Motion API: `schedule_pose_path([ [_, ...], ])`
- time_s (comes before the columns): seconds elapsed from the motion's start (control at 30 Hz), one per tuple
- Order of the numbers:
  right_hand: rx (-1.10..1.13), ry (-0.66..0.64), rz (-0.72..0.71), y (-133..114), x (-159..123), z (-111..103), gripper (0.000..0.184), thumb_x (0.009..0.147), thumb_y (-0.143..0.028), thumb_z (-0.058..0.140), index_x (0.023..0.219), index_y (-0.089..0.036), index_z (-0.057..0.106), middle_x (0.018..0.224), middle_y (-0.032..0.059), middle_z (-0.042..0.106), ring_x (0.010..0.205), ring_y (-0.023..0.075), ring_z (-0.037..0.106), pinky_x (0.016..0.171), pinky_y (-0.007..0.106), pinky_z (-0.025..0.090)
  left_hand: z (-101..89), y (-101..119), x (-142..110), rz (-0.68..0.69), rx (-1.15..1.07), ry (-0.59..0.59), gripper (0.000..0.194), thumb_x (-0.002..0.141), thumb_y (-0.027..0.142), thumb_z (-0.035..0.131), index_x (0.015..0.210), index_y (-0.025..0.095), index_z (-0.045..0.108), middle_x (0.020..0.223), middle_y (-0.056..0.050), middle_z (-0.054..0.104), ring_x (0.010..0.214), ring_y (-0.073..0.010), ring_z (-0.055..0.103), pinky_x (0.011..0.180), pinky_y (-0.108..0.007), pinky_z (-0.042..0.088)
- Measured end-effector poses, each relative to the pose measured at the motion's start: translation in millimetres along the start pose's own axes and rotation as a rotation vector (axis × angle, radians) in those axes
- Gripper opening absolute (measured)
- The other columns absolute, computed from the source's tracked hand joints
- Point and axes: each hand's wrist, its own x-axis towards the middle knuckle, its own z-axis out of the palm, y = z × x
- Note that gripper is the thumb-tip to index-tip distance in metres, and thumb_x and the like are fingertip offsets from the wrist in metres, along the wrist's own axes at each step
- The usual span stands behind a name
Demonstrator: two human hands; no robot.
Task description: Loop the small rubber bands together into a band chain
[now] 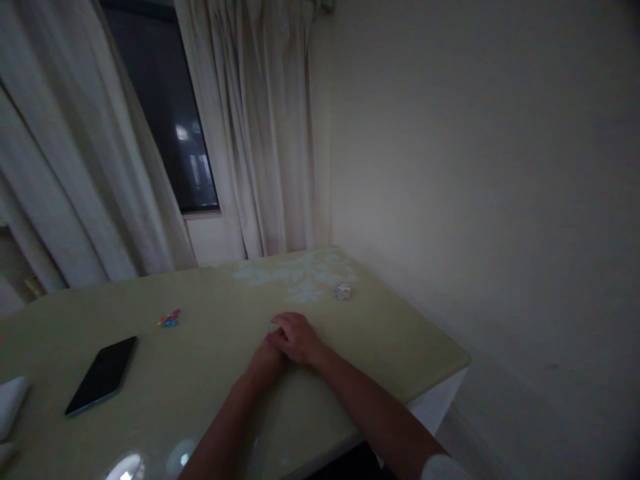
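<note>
My two hands are together over the tabletop, forearms reaching in from the lower edge. My right hand [297, 337] lies across my left hand [270, 352], its fingers bent and closed over it. Most of the left hand's fingers are hidden beneath the right, so their pose cannot be made out. No object shows in either hand. Beyond them, to the right, sits a small clear item [343, 291], too blurred to name. A little heap of small multicoloured pieces [170, 319] lies apart from my hands on the left.
A dark flat tablet or phone [103, 375] lies on the glossy table [210, 400] at left. White objects [11, 403] stand at the far left edge. A wall [475, 200] borders the table's right side; curtains [270, 133] and a dark window [170, 120] are behind it.
</note>
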Motion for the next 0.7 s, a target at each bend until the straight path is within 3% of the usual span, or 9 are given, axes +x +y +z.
schedule_pose_path([
  [0.1, -0.111, 0.183, 0.285, 38.8, 1.3, -28.8, 0.052, 0.103, -0.034, 0.062, 0.151, -0.013, 0.056, 0.160, 0.0197, 0.050, 0.150, 0.0312, 0.044, 0.126, 0.045, 0.027, -6.8, 3.4, 2.3, -0.060, -0.076, -0.076, 0.037, 0.104, 0.034, 0.065, 0.138, 0.021, 0.064, 0.146, -0.012, 0.063, 0.127, -0.0286, 0.066, 0.107, -0.054, 0.055],
  [0.17, -0.177, 0.269, 0.465, 67.2, -3.2, -48.2, 0.058, 0.100, -0.025, 0.060, 0.156, -0.012, 0.050, 0.168, 0.0223, 0.038, 0.156, 0.0353, 0.034, 0.127, 0.051, 0.022, -9.4, 4.5, 2.7, -0.106, -0.115, -0.105, 0.040, 0.104, 0.035, 0.064, 0.141, 0.021, 0.061, 0.151, -0.013, 0.060, 0.133, -0.0305, 0.062, 0.111, -0.057, 0.052],
  [0.23, -0.220, 0.299, 0.605, 89.5, -10.8, -61.1, 0.063, 0.097, -0.020, 0.061, 0.157, -0.011, 0.048, 0.169, 0.0237, 0.035, 0.155, 0.0391, 0.034, 0.126, 0.056, 0.023, -11.2, 4.9, 2.6, -0.136, -0.151, -0.127, 0.040, 0.104, 0.035, 0.064, 0.142, 0.021, 0.061, 0.153, -0.013, 0.058, 0.136, -0.0312, 0.060, 0.114, -0.059, 0.049],
  [0.33, -0.238, 0.270, 0.705, 105.8, -20.8, -65.6, 0.064, 0.095, -0.022, 0.063, 0.156, -0.011, 0.050, 0.165, 0.0238, 0.041, 0.148, 0.0403, 0.045, 0.120, 0.055, 0.034, -13.3, 5.2, 2.2, -0.153, -0.197, -0.134, 0.040, 0.104, 0.034, 0.065, 0.142, 0.021, 0.061, 0.154, -0.013, 0.058, 0.138, -0.0318, 0.059, 0.115, -0.060, 0.048],
  [0.53, -0.237, 0.208, 0.674, 103.1, -19.8, -58.9, 0.059, 0.095, -0.022, 0.062, 0.153, -0.017, 0.055, 0.164, 0.0214, 0.044, 0.144, 0.0380, 0.049, 0.116, 0.053, 0.038, -12.5, 6.7, 2.1, -0.167, -0.249, -0.103, 0.038, 0.104, 0.033, 0.065, 0.139, 0.021, 0.063, 0.152, -0.013, 0.059, 0.137, -0.0313, 0.060, 0.115, -0.059, 0.048],
  [0.7, -0.141, 0.090, 0.394, 77.3, -11.5, -43.7, 0.047, 0.096, -0.019, 0.061, 0.143, -0.021, 0.065, 0.153, 0.0150, 0.058, 0.139, 0.0301, 0.054, 0.119, 0.045, 0.038, -10.5, -1.3, 1.0, -0.217, -0.266, -0.034, 0.048, 0.102, 0.036, 0.067, 0.147, 0.021, 0.057, 0.157, -0.014, 0.054, 0.143, -0.0345, 0.053, 0.117, -0.063, 0.043],
])
